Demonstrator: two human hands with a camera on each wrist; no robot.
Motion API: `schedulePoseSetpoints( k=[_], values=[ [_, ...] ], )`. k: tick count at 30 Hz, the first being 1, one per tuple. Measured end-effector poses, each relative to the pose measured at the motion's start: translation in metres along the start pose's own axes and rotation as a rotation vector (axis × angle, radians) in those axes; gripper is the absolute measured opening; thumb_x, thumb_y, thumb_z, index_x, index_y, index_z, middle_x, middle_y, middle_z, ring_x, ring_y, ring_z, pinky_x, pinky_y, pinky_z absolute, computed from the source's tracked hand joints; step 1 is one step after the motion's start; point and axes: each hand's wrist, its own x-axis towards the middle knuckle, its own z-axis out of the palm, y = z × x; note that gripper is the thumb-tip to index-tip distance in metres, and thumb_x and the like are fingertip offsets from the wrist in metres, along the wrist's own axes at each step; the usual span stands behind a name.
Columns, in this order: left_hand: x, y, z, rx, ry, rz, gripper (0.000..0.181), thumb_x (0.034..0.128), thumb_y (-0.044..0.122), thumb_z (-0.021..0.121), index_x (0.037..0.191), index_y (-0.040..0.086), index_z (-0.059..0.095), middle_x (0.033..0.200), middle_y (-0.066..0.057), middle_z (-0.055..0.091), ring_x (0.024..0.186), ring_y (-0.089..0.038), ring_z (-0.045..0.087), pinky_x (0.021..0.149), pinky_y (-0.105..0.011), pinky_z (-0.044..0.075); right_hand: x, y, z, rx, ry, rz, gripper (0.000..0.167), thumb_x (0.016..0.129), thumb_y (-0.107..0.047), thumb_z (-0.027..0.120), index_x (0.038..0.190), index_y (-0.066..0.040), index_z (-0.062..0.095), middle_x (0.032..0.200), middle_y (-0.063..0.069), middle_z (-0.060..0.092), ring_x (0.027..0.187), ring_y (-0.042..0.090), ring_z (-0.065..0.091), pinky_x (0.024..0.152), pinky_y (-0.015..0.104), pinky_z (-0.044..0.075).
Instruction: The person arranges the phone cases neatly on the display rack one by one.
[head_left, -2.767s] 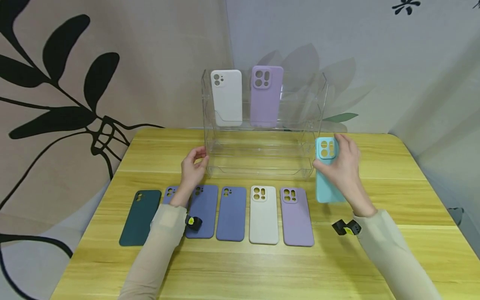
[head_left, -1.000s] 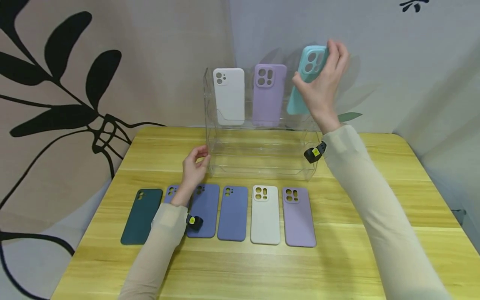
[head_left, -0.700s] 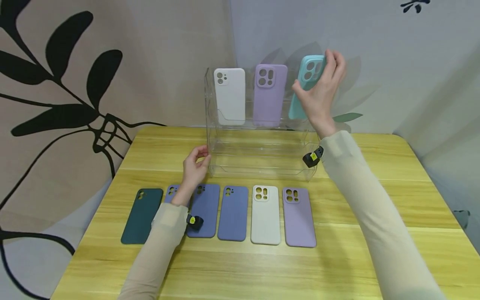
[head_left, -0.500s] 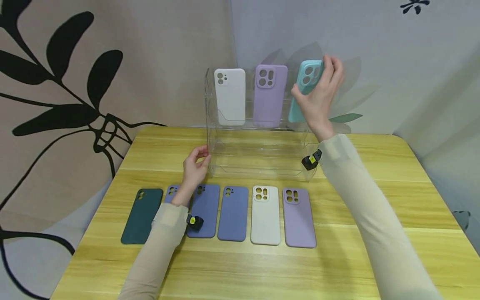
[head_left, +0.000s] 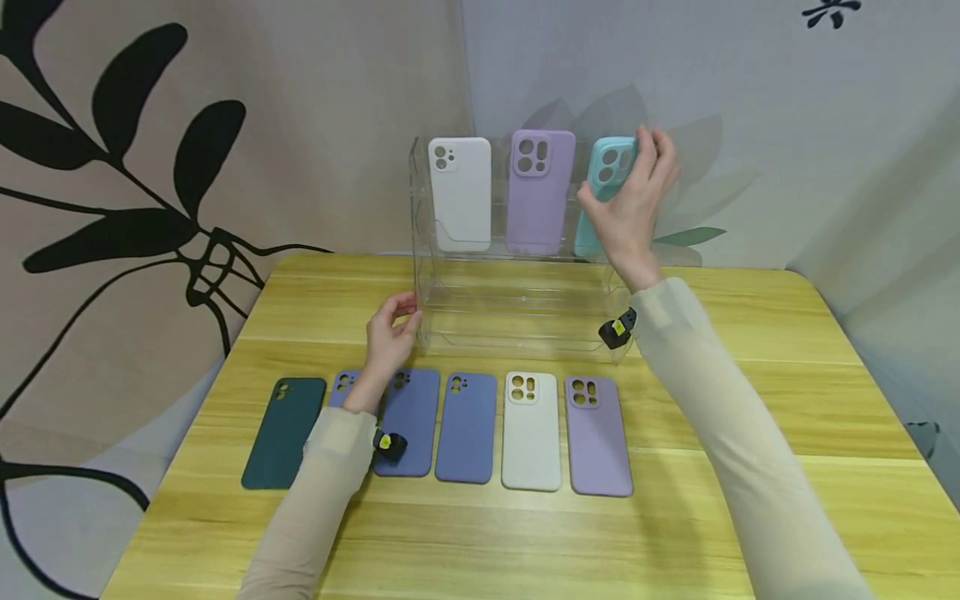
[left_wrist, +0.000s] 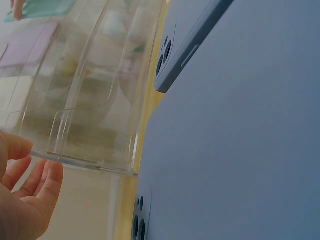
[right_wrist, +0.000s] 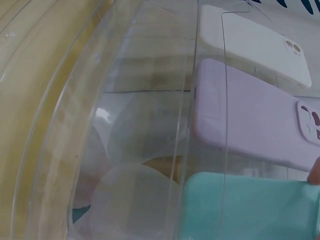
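A: Right-hand grip?
B: Right hand grips turquoise case by its long edges, thumb on one side, fingers opposite.
A: Case position?
B: Right end of top tier, clear rack; lower end behind the front lip. Cannot tell whether it bears on the shelf.
A: Left hand?
B: Left hand pinches the rack's left side edge.
A: Surroundings?
B: Same tier, leftward: purple case, then white case. Wooden table, before the rack, row from left: dark green case, three blue cases, cream case, lilac case.
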Motion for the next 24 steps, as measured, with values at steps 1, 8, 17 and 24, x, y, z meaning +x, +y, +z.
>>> schedulePoseSetpoints(
  k=[1, 8, 17, 24],
  values=[
    [0.0003, 0.0001, 0.0, -0.002, -0.002, -0.002, 0.029, 0.089, -0.008, 0.055, 0.117, -0.015, 0.052, 0.112, -0.03, 0.056, 0.104, -0.036, 0.054, 0.074, -0.011, 0.045, -0.0004, 0.0002, -0.0002, -0.003, -0.005, 0.006, 0.073, 0.074, -0.015, 0.071, 0.137, 0.003, 0.038, 0.136, 0.018, 0.031, 0.126, 0.019, 0.023, 0.106, 0.025, 0.023],
    [0.0, -0.0003, 0.0, 0.006, 0.003, -0.014, 0.029, 0.0893, -0.006, 0.056, 0.117, -0.014, 0.053, 0.113, -0.029, 0.057, 0.105, -0.034, 0.055, 0.076, -0.013, 0.046, -0.0017, 0.0002, 0.0002, -0.035, -0.016, 0.009, 0.073, 0.076, -0.017, 0.07, 0.137, 0.004, 0.036, 0.136, 0.019, 0.031, 0.126, 0.022, 0.023, 0.107, 0.026, 0.023],
    [-0.0019, -0.0007, 0.0008, 0.017, 0.022, 0.012, 0.028, 0.0888, -0.006, 0.057, 0.116, -0.012, 0.054, 0.109, -0.027, 0.057, 0.103, -0.033, 0.056, 0.077, -0.016, 0.048, -0.0025, -0.002, 0.0006, -0.064, -0.04, 0.03, 0.075, 0.079, -0.02, 0.072, 0.14, 0.0, 0.033, 0.139, 0.015, 0.028, 0.13, 0.02, 0.021, 0.109, 0.025, 0.019],
    [-0.0018, 0.0005, 0.0007, 0.004, 0.016, 0.006, 0.028, 0.0889, -0.006, 0.057, 0.116, -0.013, 0.053, 0.109, -0.026, 0.057, 0.103, -0.032, 0.055, 0.075, -0.012, 0.046, -0.0034, -0.0025, -0.0046, -0.023, -0.038, 0.021, 0.074, 0.081, -0.023, 0.071, 0.14, -0.002, 0.032, 0.141, 0.015, 0.025, 0.132, 0.017, 0.02, 0.11, 0.025, 0.017]
  ],
)
